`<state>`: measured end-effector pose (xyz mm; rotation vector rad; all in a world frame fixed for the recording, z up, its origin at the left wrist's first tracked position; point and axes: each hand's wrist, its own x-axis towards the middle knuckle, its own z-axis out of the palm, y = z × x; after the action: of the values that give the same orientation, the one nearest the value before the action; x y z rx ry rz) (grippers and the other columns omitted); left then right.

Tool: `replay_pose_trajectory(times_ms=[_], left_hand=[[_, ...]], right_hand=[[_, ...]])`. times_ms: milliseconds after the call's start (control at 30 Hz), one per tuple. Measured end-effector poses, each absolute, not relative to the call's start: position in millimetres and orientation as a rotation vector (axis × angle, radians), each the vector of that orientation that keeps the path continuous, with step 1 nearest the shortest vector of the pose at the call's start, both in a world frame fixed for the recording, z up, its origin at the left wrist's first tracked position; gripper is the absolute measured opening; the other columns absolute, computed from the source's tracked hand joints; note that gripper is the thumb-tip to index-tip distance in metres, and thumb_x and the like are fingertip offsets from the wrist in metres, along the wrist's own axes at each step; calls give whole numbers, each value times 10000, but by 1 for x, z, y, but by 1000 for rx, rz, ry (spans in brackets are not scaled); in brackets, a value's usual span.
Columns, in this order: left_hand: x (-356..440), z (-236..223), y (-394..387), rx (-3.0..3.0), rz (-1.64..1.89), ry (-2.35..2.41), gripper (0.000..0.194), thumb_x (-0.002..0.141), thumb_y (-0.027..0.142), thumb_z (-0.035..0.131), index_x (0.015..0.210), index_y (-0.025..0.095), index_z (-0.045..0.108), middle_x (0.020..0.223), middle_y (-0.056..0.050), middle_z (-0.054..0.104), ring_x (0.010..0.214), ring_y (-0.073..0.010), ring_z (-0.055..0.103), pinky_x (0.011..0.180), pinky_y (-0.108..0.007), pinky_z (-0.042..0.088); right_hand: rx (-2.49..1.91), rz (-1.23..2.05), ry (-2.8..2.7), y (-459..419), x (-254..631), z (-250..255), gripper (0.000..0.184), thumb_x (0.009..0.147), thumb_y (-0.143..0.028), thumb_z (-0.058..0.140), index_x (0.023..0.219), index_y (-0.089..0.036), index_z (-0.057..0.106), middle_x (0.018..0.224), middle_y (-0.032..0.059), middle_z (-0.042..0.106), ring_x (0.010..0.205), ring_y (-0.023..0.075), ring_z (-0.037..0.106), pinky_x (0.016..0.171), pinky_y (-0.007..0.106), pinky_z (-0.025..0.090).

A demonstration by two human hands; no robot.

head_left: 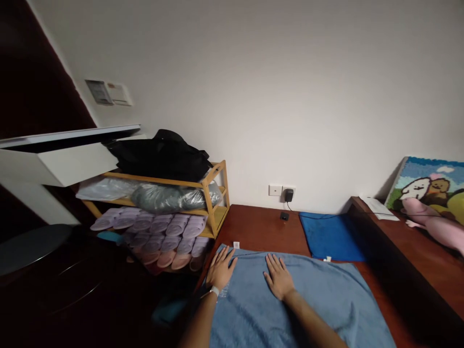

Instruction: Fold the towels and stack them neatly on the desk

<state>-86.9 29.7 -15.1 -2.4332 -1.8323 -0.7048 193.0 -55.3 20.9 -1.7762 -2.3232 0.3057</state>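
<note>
Both hands lie flat and open, palms down, fingers spread, gripping nothing. The left hand (221, 268), with a white band (214, 291) on its wrist, presses near the far left corner of a blue towel (275, 309); the right hand (279, 276) rests near the towel's far edge, well apart from the left. The towel covers the near part of a brown tabletop (253, 227), and a small white tag (236, 245) sits just beyond the left hand. Past the towel's far edge lies a blue mat (329, 237), touching or just under it, with a black charger (288, 195) plugged into the wall socket above. A bamboo shelf (213, 193) beside the tabletop's far left corner holds lilac slippers (155, 237) and a black bag (163, 157). Along the right side, a raised wooden ledge (398, 251) carries a pink plush (431, 222) and a woolly picture (427, 188).
</note>
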Motion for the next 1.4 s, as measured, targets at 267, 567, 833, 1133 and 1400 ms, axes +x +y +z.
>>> replay_pose_trajectory(times_ms=[267,567,833,1133,1400], left_hand=[[-89,-20,33,-2436,-725,-1812,467,996,471,492,1407,291,623,1517,-73,578,1426,-281,506,1202,-514,393],[-92,-20,39,-2454,-654,-1837,470,997,458,497,1435,314,590,1544,-56,553,1439,-260,489,1208,-496,382],[-89,-11,30,-2480,-609,-1828,451,1044,365,379,1439,298,587,1527,-55,571,1443,-237,486,1203,-495,396],[-88,-14,27,-2462,-624,-1779,455,1052,367,363,1445,304,583,1522,-53,576,1440,-239,489,1212,-494,388],[-89,-12,26,-2466,-634,-1792,453,1051,375,374,1448,300,580,1526,-48,570,1438,-242,493,1209,-494,398]], right_hand=[[-2043,284,-2167,-115,391,-5,634,1038,-563,256,1599,-277,336,1681,16,266,1559,246,213,1284,506,190],[-2415,148,-1788,-161,514,-44,728,990,-571,139,1619,-242,299,1701,21,241,1576,235,119,1280,479,176],[-2488,44,-1699,-162,512,-60,733,943,-556,222,1610,-272,325,1691,46,281,1558,273,228,1234,517,251],[-2209,-242,-1945,-130,394,-19,678,945,-360,299,1522,-44,465,1605,206,401,1497,379,342,1263,578,136],[-1776,294,-2259,-78,229,-5,706,1041,-584,237,1620,-181,275,1678,43,257,1560,252,220,1281,486,201]])
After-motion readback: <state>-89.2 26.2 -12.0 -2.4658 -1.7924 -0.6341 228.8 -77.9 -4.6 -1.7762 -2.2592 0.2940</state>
